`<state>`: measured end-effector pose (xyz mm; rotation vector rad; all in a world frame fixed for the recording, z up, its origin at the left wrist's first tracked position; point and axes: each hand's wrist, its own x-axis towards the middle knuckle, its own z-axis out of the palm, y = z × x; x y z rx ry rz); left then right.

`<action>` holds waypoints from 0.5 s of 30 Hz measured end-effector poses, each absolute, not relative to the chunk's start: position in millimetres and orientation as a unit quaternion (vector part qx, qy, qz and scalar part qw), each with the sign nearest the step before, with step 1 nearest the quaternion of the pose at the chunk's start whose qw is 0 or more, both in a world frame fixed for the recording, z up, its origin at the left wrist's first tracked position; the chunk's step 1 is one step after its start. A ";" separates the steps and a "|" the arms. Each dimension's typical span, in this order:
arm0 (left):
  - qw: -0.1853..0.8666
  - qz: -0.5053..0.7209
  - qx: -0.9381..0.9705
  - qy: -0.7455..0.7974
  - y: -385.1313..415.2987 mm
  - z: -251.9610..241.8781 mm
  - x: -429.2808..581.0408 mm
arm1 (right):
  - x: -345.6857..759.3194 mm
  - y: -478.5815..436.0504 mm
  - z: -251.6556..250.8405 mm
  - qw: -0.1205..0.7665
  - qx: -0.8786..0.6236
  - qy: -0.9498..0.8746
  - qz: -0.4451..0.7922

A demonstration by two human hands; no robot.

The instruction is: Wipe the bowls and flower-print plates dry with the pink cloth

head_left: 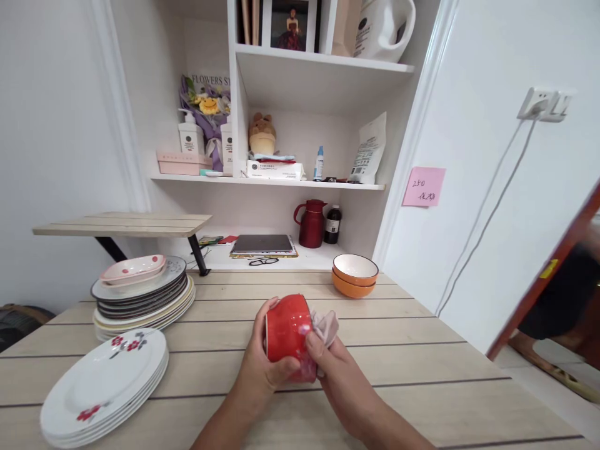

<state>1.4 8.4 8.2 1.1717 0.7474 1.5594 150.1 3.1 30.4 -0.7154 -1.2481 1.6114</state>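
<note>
One red bowl point(289, 328) is tipped on its side between the two hands I watch from the head view, over the near middle of the bench point(398, 369); I cannot tell whether its lower edge touches the boards. The left hand point(260, 364) has its fingers clamped on the bowl from the left, the thumb lying across the near face; the right hand point(335, 375) has its fingers closed on a crumpled pale cloth point(328, 326) at the bowl's right side, the thumb over the red surface; some of those fingertips are hidden from me.

Farther back and to the right I see two orange bowls point(354, 290), nested and upright, white inside; to the left, well apart from the hands, sits a low stack of white plates point(105, 390) with red flowers on the top one; just behind it rises a taller stack of plates point(145, 307), bearing a pink-spotted dish point(134, 269). Past the bench's far edge I make out glasses point(263, 261) in front of a closed laptop point(261, 243); to their right a dark red jug point(312, 225) stands beside a dark bottle point(332, 225); a pink note point(424, 186) sticks to the right wall.
</note>
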 end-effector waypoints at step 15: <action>0.795 0.474 0.291 0.241 7.8 -3.7 -21.1 | 154.9 10.5 32.6 0.259 -0.177 -0.926 0.208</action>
